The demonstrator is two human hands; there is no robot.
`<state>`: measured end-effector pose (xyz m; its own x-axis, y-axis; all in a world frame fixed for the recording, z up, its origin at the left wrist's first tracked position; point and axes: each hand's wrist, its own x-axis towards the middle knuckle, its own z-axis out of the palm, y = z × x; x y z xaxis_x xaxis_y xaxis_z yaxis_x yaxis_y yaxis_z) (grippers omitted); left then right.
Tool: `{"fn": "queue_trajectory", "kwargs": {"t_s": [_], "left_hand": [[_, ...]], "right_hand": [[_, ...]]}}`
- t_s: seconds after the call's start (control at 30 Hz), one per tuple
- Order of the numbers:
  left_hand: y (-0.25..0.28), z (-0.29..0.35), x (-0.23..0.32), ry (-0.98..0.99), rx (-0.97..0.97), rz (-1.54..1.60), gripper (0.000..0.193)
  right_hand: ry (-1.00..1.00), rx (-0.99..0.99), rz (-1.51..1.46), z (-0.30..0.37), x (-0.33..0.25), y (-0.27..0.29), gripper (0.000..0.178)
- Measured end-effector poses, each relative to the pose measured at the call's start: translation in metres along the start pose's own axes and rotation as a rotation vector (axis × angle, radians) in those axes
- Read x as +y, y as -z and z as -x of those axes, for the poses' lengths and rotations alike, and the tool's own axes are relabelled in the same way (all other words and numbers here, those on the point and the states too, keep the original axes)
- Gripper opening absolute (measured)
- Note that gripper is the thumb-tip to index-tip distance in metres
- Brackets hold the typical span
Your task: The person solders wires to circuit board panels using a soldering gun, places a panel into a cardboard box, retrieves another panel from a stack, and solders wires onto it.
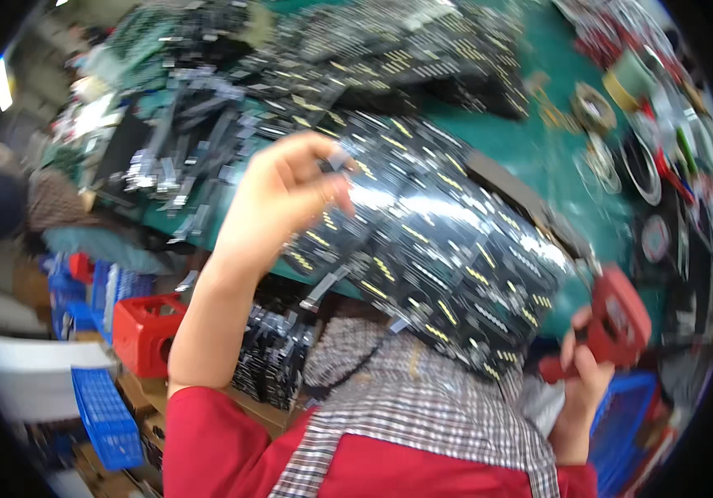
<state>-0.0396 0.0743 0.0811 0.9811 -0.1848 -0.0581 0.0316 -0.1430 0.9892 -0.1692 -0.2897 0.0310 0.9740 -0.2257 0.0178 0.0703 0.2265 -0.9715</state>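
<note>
the dark patterned sheet [448, 257] lies at four o'clock from the left hand [286, 191], which is nearer, its long axis running ten to four. those fingers curl nearly together; blur hides whether they grip anything. at ten o'clock from the right hand [586, 369], wrapped round a red hand tool [632, 309], lies that same sheet.

A red top [410, 469] shows under a dark-checked white apron [427, 402]; hands [290, 183] are bare.
</note>
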Motion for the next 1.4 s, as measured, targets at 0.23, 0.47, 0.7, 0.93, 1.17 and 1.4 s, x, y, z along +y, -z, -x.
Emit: {"fn": "queue_trajectory", "kwargs": {"t_s": [0.23,0.47,0.7,0.93,1.17,1.4], "left_hand": [[-0.142,0.049,-0.005,0.338,-0.810,0.256,0.014],[-0.149,0.059,-0.016,0.514,-0.753,0.537,0.016],[-0.152,0.071,-0.018,0.359,-0.693,0.401,0.008],[-0.135,0.073,-0.012,0.499,-0.548,0.864,0.006],[-0.103,0.068,-0.023,-0.525,0.159,-0.688,0.030],[-0.114,0.053,-0.071,-0.547,0.059,-1.050,0.047]], "right_hand": [[-0.339,-0.200,-0.002,0.008,-0.020,-0.052,0.053],[-0.199,-0.317,0.165,0.008,-0.012,-0.051,0.034],[0.365,-0.547,0.504,0.003,-0.005,-0.052,0.079],[0.374,-0.479,1.001,0.012,-0.027,-0.046,0.039],[-0.100,-0.207,0.073,0.008,-0.016,-0.014,0.057],[-0.279,-0.193,0.000,0.006,0.000,-0.002,0.090]]}}
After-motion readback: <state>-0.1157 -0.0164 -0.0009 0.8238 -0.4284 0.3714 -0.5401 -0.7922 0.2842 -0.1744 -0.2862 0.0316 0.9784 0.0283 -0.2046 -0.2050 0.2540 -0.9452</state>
